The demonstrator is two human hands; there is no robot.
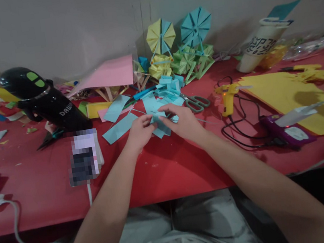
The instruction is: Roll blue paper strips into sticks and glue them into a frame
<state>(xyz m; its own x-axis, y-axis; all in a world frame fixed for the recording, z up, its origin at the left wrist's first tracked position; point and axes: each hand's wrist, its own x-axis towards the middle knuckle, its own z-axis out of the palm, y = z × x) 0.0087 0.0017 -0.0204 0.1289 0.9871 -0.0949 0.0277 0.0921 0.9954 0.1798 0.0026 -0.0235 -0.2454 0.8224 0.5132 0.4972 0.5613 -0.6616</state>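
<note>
Between my two hands is a small piece of blue paper, above the red table. My left hand pinches its left side, fingers bent together. On the right, my right hand has thumb and fingers curled on the paper's other side. Just beyond my fingers lie a pile of cut blue strips and a wider blue sheet. Two loose blue strips rest left of my left hand. Grey-handled scissors lie behind my right hand, blades partly under paper.
A yellow glue gun with a black cable stands right, near yellow sheets and a purple power strip. Left are a phone and a black bottle. Folded paper wheels and a tilted cup stand behind.
</note>
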